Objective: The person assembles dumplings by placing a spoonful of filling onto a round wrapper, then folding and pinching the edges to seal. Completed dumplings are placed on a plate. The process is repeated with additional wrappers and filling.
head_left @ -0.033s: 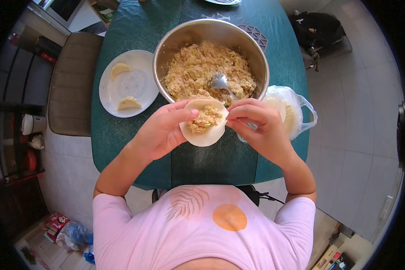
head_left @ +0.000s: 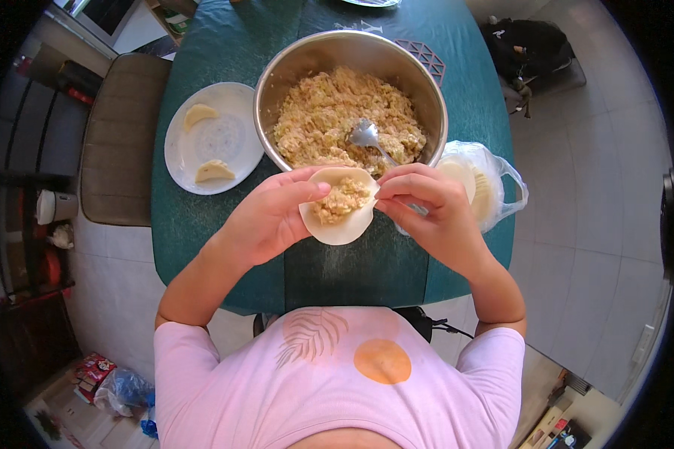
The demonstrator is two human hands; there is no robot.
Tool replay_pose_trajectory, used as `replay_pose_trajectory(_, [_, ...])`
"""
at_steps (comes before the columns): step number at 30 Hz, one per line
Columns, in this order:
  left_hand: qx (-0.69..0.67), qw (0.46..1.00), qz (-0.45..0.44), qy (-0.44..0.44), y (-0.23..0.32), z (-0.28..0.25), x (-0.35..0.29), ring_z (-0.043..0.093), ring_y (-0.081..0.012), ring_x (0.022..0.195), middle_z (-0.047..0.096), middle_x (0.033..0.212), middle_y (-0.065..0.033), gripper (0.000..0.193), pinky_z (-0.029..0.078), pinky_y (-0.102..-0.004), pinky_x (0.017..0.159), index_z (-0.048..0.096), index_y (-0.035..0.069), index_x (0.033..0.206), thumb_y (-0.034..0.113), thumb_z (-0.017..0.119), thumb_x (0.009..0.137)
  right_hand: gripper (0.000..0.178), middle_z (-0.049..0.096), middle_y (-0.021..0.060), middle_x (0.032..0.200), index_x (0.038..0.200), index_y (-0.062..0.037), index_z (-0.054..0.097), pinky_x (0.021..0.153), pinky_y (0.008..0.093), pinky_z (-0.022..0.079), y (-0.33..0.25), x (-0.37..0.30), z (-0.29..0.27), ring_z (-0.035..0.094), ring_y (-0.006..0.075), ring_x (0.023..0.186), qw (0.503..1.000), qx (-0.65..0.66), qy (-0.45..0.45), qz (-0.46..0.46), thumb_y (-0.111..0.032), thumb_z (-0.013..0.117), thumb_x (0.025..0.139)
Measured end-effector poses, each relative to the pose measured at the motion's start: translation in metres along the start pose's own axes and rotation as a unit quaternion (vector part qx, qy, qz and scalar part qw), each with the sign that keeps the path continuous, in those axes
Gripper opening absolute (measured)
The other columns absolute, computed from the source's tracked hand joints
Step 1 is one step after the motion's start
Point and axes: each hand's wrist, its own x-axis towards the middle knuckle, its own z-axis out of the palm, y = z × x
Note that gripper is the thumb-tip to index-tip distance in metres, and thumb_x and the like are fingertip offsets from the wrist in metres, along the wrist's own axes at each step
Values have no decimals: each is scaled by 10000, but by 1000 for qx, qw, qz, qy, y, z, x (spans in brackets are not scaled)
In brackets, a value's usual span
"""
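Observation:
A round dumpling wrapper [head_left: 341, 233] with a mound of minced filling [head_left: 342, 200] on it lies in the fingers of my left hand [head_left: 262, 217], the thumb resting at the filling's edge. Its right edge is pinched between the thumb and fingertips of my right hand [head_left: 440, 209]. The wrapper is still mostly unfolded, just in front of a large steel bowl [head_left: 344, 48] of filling. A metal spoon [head_left: 364, 135] stands in that filling, its handle leaning toward my right hand. Beside the right hand, a clear plastic bag [head_left: 511, 196] holds a stack of wrappers [head_left: 484, 198].
Two folded dumplings, one far [head_left: 201, 114] and one near [head_left: 215, 170], lie on a white plate [head_left: 178, 153] left of the bowl. A dark lattice trivet [head_left: 424, 58] shows behind the bowl on the green-covered table [head_left: 356, 277]. A brown padded chair [head_left: 123, 142] stands at the left.

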Motion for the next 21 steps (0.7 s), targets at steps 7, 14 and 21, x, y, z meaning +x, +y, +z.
replay_pose_trajectory(7, [25, 999, -16, -33, -1, -1, -7, 559, -230, 1153, 542, 1263, -156, 495, 447, -378, 994, 401, -58, 1333, 89, 568, 890, 212, 577, 123, 1066, 984, -22, 622, 734, 288, 534, -5, -8, -6, 626, 218, 889, 999, -6, -47, -9, 41, 659, 785])
replay_pose_trajectory(14, [-23, 998, -51, -31, -3, 0, -8, 557, -238, 1159, 540, 1265, -162, 507, 451, -389, 988, 382, -47, 1347, 115, 549, 897, 427, 483, 163, 1226, 1078, -92, 619, 881, 377, 489, -13, -4, -9, 540, 328, 1086, 982, -127, -67, -121, 130, 581, 716])
replay_pose_trajectory(21, [-74, 994, -72, -34, -8, 1, -6, 542, -262, 1178, 513, 1286, -195, 463, 443, -421, 999, 363, -67, 1340, 174, 447, 954, 578, 431, 200, 1299, 1160, -135, 587, 981, 438, 410, -15, 3, 1, 459, 397, 1193, 969, -177, -126, -118, 134, 580, 648])
